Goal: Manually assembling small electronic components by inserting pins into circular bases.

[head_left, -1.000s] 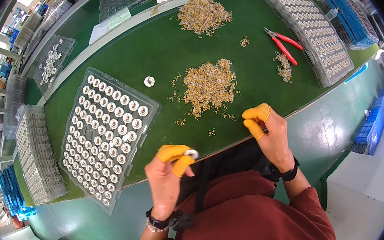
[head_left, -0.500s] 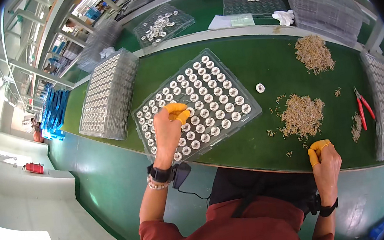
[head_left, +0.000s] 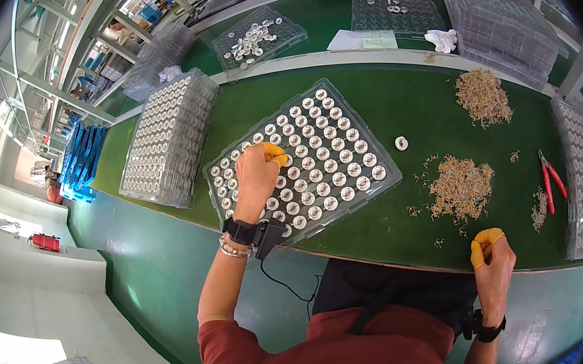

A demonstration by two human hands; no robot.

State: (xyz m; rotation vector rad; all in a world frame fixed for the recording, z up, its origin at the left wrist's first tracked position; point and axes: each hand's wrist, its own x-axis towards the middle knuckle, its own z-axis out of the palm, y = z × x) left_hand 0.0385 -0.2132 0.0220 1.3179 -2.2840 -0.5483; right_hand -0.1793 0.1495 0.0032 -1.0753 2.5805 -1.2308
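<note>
A clear plastic tray (head_left: 381, 156) lies aslant on the green bench, with rows of white round parts in its pockets. Over its left half my left hand (head_left: 257, 178), yellow covers on its fingertips, is closed in a pinch at one of the parts; the fingers hide what is between them. Close to the bench's front edge, my right hand (head_left: 495, 256) also has its covered thumb and fingers pressed together. Whatever it holds is too small to make out. Beyond it spreads a pile of small bent wire pieces (head_left: 461, 189). One loose white round part (head_left: 401, 143) sits right of the tray.
A stack of filled trays (head_left: 170, 141) stands at the left, another filled tray (head_left: 582, 180) at the right edge. Red-handled pliers (head_left: 548, 187) lie near a small wire heap (head_left: 539, 211). A second wire pile (head_left: 483, 98) is farther back. The shelf behind holds a tray of loose parts (head_left: 290, 33).
My left hand has moved a little farther away across the tray, still pinched. My right hand stays near the front edge, fingers still closed. The whole view has shifted slightly.
</note>
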